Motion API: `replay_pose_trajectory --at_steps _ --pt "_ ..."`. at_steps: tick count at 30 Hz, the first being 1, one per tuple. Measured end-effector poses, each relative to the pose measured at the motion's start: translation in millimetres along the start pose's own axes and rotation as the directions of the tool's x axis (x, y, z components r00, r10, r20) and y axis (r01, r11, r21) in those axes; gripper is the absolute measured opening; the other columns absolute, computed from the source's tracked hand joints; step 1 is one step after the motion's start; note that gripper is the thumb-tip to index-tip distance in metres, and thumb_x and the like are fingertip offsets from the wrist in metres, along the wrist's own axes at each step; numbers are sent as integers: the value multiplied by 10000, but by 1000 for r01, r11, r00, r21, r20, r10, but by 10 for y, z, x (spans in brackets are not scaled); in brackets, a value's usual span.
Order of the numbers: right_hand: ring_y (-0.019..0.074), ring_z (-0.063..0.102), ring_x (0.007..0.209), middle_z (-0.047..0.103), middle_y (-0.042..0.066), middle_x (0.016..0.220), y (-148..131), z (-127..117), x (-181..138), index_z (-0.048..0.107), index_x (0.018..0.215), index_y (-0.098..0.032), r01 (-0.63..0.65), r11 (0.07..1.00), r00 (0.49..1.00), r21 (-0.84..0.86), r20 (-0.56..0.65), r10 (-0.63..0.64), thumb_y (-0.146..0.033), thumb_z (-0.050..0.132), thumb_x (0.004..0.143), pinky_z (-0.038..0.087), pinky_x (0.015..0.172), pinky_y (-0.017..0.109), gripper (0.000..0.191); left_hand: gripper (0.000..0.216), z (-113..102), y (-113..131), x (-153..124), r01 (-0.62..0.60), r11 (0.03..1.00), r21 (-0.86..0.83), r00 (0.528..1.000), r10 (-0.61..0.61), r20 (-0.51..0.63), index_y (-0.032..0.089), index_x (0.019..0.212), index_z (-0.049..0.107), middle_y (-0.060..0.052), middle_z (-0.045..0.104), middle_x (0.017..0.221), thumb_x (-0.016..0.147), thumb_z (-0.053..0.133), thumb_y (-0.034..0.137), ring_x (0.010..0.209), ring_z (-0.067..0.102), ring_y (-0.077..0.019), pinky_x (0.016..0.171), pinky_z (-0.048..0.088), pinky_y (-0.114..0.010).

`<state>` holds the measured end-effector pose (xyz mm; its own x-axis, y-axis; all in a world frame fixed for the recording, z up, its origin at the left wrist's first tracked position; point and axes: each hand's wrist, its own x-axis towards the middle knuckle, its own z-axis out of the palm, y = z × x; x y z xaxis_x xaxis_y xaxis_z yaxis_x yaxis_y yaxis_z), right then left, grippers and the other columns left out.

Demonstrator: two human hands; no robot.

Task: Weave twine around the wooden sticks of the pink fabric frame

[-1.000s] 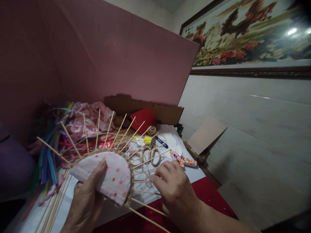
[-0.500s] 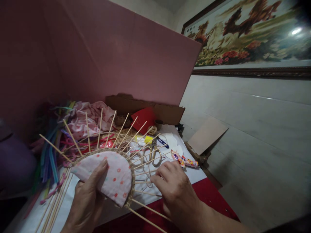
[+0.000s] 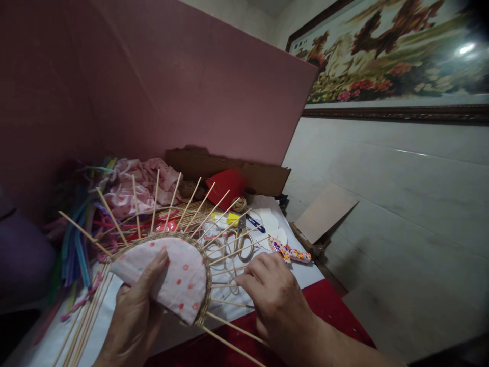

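My left hand point(image 3: 139, 306) grips a half-round panel point(image 3: 181, 275) covered in pale pink cloth with small red flowers, thumb on its face and fingers behind. Woven twine point(image 3: 209, 285) edges the curved side. Thin wooden sticks point(image 3: 173, 196) fan outward from that edge. To the right of the panel, my right hand point(image 3: 273, 295) is closed, thumb and forefinger together among the stick ends. What lies in its pinch is hidden. A thin loose cord point(image 3: 234, 288) loops beside its fingertips, in front of the scissors point(image 3: 244, 244).
Behind the panel lie pink cloth point(image 3: 141, 183), colourful pipe cleaners point(image 3: 78, 250), a red piece point(image 3: 227, 186), a twine ball point(image 3: 239, 205) and a blue cutter point(image 3: 255, 223). A flower-patterned piece point(image 3: 288, 251) lies near the table's right edge. More sticks point(image 3: 86, 316) lie at the left.
The panel has shifted very slightly left and up in the view with my left hand. My right hand stays nearly still, in the same closed shape.
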<state>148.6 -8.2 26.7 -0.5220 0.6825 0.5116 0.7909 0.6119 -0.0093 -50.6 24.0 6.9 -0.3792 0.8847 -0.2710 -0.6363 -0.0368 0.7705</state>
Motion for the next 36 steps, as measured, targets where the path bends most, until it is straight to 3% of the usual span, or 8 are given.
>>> replay_pose_trajectory --at_steps 8,29,36 --pt "213 409 734 548 78 747 11 10 -3 614 747 -156 -6 999 1000 -32 23 7 -46 474 589 295 658 350 238 152 15 12 -8 -5 1000 10 1000 5 2 148 844 681 -23 705 782 706 660 86 620 665 -141 628 582 -244" --pt "215 422 735 560 78 753 8 14 -4 632 793 -158 -12 1000 1000 -22 25 13 -45 480 575 305 657 353 289 151 8 5 -4 -15 1000 14 1000 15 8 179 823 683 -4 706 793 714 657 78 654 672 -137 646 580 -237" --pt "216 422 736 567 78 763 -7 7 -2 629 800 -160 -23 1000 999 -20 23 24 -44 476 546 308 659 354 318 149 -4 13 0 -7 1000 21 1000 7 4 162 834 682 -16 701 799 702 670 94 627 664 -142 577 581 -246"
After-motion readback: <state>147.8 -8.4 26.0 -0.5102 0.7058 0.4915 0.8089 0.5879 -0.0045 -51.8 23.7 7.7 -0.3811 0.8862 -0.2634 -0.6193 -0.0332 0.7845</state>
